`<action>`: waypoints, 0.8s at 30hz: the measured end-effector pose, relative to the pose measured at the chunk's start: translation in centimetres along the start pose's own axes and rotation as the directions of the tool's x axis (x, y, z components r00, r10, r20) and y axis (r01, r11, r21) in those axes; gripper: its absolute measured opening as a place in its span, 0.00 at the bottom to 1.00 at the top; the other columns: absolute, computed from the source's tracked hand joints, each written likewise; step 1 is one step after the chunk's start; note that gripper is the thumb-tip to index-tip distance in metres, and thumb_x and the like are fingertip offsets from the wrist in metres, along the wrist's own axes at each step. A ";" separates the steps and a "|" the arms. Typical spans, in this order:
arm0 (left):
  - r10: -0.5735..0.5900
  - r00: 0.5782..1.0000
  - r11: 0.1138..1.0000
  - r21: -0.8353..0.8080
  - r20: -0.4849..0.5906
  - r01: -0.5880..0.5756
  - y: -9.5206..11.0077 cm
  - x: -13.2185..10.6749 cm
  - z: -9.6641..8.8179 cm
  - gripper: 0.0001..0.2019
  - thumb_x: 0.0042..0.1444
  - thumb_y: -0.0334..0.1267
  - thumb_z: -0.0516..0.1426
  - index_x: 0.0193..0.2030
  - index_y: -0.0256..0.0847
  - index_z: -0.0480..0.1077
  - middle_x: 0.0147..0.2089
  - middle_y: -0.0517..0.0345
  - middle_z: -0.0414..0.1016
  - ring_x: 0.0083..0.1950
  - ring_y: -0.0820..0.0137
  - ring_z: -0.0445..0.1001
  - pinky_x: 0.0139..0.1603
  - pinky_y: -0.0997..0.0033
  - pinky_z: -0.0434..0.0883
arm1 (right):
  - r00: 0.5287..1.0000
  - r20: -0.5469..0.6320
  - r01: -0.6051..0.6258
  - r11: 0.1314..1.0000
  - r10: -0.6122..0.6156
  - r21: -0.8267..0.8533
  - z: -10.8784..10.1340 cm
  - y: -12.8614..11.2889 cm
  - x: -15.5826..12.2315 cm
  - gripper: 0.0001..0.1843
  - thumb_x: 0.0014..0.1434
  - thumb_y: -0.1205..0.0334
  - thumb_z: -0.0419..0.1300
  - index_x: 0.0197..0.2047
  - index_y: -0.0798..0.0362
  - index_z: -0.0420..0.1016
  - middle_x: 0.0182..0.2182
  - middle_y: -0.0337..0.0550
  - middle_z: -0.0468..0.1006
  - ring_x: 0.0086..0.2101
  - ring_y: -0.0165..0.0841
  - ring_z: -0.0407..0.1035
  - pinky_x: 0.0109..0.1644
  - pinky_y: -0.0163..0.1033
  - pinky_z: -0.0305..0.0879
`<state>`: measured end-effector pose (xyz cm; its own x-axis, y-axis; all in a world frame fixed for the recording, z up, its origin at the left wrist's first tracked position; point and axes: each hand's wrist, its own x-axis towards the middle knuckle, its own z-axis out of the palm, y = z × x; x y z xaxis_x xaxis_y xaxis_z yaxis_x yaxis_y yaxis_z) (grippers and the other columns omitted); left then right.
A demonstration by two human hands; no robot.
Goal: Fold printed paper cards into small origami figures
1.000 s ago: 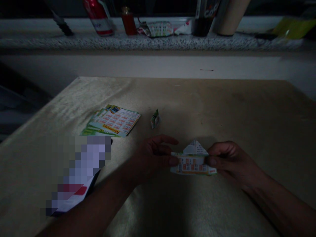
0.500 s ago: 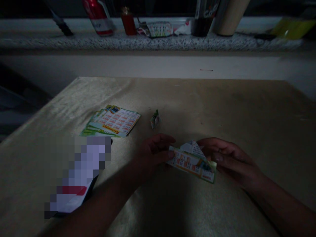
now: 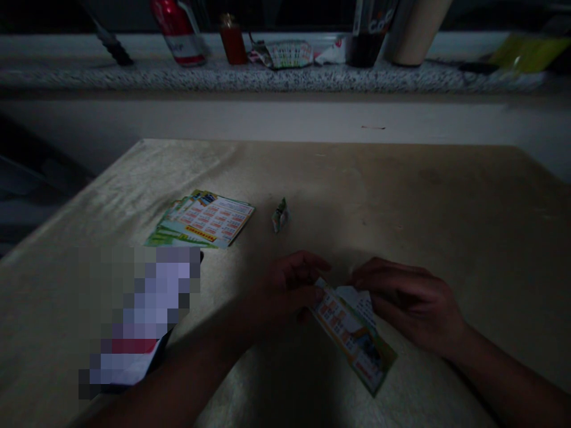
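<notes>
A printed paper card (image 3: pixel 350 336), folded into a strip with a white triangular flap (image 3: pixel 360 303) behind it, is held above the table. My left hand (image 3: pixel 289 285) pinches its upper left end, thumb on the printed face. At the flap, my right hand (image 3: pixel 413 300) has its fingers bent together against the paper; the fingertips are partly hidden. The strip slants down to the right, its lower end free. Farther off, a small folded paper piece (image 3: pixel 280 216) stands on the table. To its left lies a loose stack of printed cards (image 3: pixel 214 217).
A phone (image 3: pixel 147 321), its screen pixelated, lies left of my left forearm on the table (image 3: pixel 401 178). Behind, a speckled stone sill (image 3: pixel 285 80) bears a red can (image 3: pixel 178 32), a small red bottle (image 3: pixel 232 41), a dark drink bottle (image 3: pixel 366 41) and a beige cylinder (image 3: pixel 417 32).
The folded card has turned, its right end swinging down toward me. My right hand has shifted from that end to the triangular flap, while my left hand has kept its pinch.
</notes>
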<state>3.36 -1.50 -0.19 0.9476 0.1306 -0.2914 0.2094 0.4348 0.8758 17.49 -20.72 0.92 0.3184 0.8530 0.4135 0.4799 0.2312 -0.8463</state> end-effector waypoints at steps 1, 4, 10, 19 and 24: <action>-0.005 1.000 1.000 0.009 -0.006 0.005 0.0 0.0 0.1 0.16 0.51 0.34 0.66 0.47 0.39 0.73 0.32 0.63 0.73 0.23 0.80 0.68 0.21 0.81 0.64 | 1.000 0.003 0.010 1.000 -0.010 0.004 -0.1 0.0 0.1 0.20 0.59 0.78 0.61 0.50 0.49 0.79 0.40 0.45 0.82 0.41 0.36 0.78 0.43 0.41 0.75; 0.025 0.999 0.998 0.065 -0.019 -0.024 0.2 -0.1 0.3 0.14 0.52 0.34 0.66 0.46 0.39 0.73 0.33 0.62 0.74 0.28 0.77 0.71 0.27 0.79 0.68 | 1.000 -0.007 0.009 1.000 -0.009 -0.005 -0.1 -0.1 0.2 0.17 0.60 0.78 0.61 0.47 0.50 0.80 0.41 0.47 0.82 0.42 0.35 0.78 0.43 0.40 0.75; 0.146 0.989 0.900 0.415 -0.002 -0.132 0.7 -0.7 0.7 0.13 0.55 0.36 0.63 0.47 0.37 0.74 0.43 0.52 0.78 0.42 0.67 0.76 0.43 0.69 0.73 | 0.992 -0.096 -0.082 0.995 0.087 0.059 0.2 -0.6 0.1 0.13 0.61 0.74 0.64 0.45 0.47 0.80 0.37 0.42 0.83 0.38 0.33 0.79 0.40 0.37 0.75; 0.145 0.988 0.861 0.484 0.058 -0.154 1.2 -1.2 0.9 0.14 0.56 0.34 0.61 0.49 0.38 0.75 0.44 0.49 0.81 0.44 0.60 0.79 0.45 0.63 0.73 | 0.945 -0.180 -0.262 0.962 0.272 0.075 0.1 -0.7 -0.2 0.11 0.60 0.70 0.65 0.43 0.46 0.81 0.32 0.39 0.83 0.30 0.28 0.76 0.31 0.30 0.72; 0.211 0.977 0.910 0.360 0.029 -0.207 1.4 -1.3 0.6 0.13 0.53 0.33 0.62 0.46 0.39 0.77 0.41 0.53 0.80 0.43 0.63 0.77 0.45 0.67 0.73 | 0.938 -0.164 -0.287 0.949 0.306 0.127 0.2 -0.5 -0.1 0.11 0.61 0.70 0.64 0.45 0.47 0.81 0.33 0.40 0.83 0.31 0.29 0.77 0.33 0.30 0.73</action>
<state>2.51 -1.57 1.65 0.9771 0.1932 -0.0890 0.0814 0.0473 0.9956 17.03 -20.87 1.26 0.5793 0.7940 0.1842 0.2604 0.0339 -0.9649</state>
